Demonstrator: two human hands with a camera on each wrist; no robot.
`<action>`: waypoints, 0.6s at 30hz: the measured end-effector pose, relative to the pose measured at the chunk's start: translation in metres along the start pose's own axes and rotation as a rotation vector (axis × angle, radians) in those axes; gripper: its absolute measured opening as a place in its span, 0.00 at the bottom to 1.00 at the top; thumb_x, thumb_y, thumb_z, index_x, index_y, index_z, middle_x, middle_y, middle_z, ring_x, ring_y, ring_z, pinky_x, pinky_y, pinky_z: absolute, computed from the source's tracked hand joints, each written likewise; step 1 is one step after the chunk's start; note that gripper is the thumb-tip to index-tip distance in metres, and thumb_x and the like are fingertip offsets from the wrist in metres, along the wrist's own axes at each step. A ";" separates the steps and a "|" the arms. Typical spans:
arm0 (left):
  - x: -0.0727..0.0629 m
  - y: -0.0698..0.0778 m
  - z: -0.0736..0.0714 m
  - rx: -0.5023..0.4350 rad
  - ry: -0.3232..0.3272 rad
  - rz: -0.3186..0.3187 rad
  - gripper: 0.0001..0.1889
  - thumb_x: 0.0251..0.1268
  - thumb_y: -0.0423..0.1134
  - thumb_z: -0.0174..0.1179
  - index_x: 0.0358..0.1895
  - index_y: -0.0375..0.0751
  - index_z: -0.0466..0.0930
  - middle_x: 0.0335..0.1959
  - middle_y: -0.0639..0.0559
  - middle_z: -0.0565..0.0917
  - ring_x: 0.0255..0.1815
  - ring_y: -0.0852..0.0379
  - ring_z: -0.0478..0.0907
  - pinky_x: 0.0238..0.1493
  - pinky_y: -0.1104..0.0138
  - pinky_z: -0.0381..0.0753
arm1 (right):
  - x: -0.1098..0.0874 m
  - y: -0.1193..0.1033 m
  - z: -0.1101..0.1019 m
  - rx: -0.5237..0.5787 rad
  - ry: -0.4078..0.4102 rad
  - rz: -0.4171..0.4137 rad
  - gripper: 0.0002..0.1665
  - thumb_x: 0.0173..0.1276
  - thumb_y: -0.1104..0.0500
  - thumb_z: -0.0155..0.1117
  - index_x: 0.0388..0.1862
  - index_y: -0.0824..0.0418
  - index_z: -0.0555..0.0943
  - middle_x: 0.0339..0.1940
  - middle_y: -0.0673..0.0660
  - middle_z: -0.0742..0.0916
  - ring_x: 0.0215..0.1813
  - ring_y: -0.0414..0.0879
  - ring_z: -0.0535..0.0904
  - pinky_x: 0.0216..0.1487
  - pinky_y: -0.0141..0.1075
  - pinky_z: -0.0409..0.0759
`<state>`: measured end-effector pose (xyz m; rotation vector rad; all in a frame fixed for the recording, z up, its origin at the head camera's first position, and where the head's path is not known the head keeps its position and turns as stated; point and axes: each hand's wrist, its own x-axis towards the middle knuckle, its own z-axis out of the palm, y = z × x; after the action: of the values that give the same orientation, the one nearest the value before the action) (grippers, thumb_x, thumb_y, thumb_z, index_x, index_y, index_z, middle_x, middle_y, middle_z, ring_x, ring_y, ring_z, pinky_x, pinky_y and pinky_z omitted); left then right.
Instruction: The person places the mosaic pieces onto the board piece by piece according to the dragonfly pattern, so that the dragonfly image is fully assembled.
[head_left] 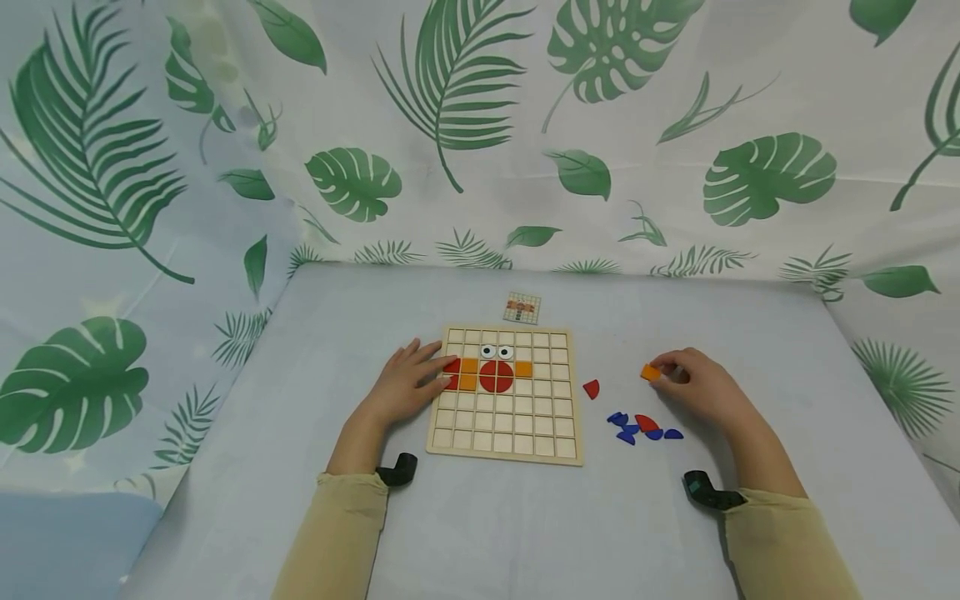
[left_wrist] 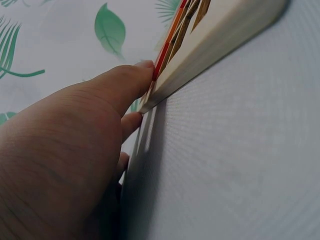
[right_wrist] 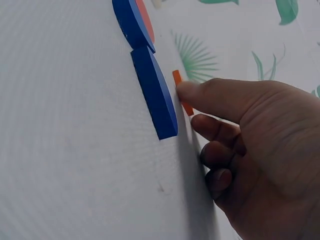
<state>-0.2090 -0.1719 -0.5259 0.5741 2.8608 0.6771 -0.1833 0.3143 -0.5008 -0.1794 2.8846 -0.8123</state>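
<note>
A wooden grid board (head_left: pixel 504 433) lies on the table with red and orange tiles, a red disc (head_left: pixel 496 377) of quarter pieces and two eye tiles (head_left: pixel 497 352) in its cells. My left hand (head_left: pixel 403 387) rests at the board's left side, fingers extended over its edge and touching the red tiles (head_left: pixel 451 367) there. In the left wrist view the thumb (left_wrist: pixel 135 82) lies against the red tile at the rim. Right of the board, my right hand (head_left: pixel 703 387) pinches an orange square tile (head_left: pixel 649 372) between thumb and fingers, low over the table.
Several blue pieces (head_left: pixel 628 430) lie in a loose group near the right hand, with a red piece (head_left: pixel 646 423) among them. One red quarter piece (head_left: pixel 592 389) sits nearer the board. A small pattern card (head_left: pixel 522 307) lies behind the board, before a leaf-print curtain (head_left: pixel 480 200).
</note>
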 end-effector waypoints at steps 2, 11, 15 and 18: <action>0.000 0.000 0.000 -0.002 -0.005 0.000 0.25 0.74 0.59 0.49 0.72 0.66 0.67 0.80 0.56 0.58 0.83 0.44 0.42 0.82 0.47 0.39 | 0.000 0.002 0.001 -0.006 0.002 -0.004 0.19 0.69 0.51 0.66 0.55 0.58 0.81 0.47 0.59 0.81 0.46 0.53 0.74 0.47 0.43 0.78; -0.001 0.000 -0.002 -0.002 -0.009 0.002 0.25 0.75 0.60 0.49 0.72 0.66 0.67 0.80 0.55 0.58 0.83 0.44 0.42 0.82 0.46 0.39 | 0.000 0.008 0.001 -0.012 0.014 -0.004 0.21 0.69 0.49 0.65 0.56 0.58 0.80 0.47 0.60 0.80 0.46 0.54 0.74 0.48 0.45 0.77; 0.000 -0.001 -0.001 -0.001 -0.011 -0.001 0.25 0.75 0.60 0.48 0.72 0.66 0.67 0.80 0.56 0.58 0.83 0.45 0.42 0.82 0.47 0.39 | 0.000 0.007 0.001 -0.014 0.009 0.006 0.20 0.70 0.49 0.64 0.55 0.59 0.80 0.47 0.60 0.80 0.46 0.53 0.73 0.47 0.43 0.76; 0.000 -0.001 0.000 -0.002 -0.011 -0.002 0.25 0.75 0.60 0.48 0.72 0.67 0.67 0.80 0.56 0.58 0.83 0.45 0.42 0.82 0.47 0.39 | 0.000 0.008 0.002 -0.016 0.008 0.011 0.19 0.70 0.50 0.64 0.55 0.59 0.80 0.47 0.60 0.80 0.45 0.53 0.73 0.46 0.42 0.76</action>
<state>-0.2096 -0.1731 -0.5263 0.5722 2.8502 0.6746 -0.1835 0.3198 -0.5064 -0.1623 2.8974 -0.7895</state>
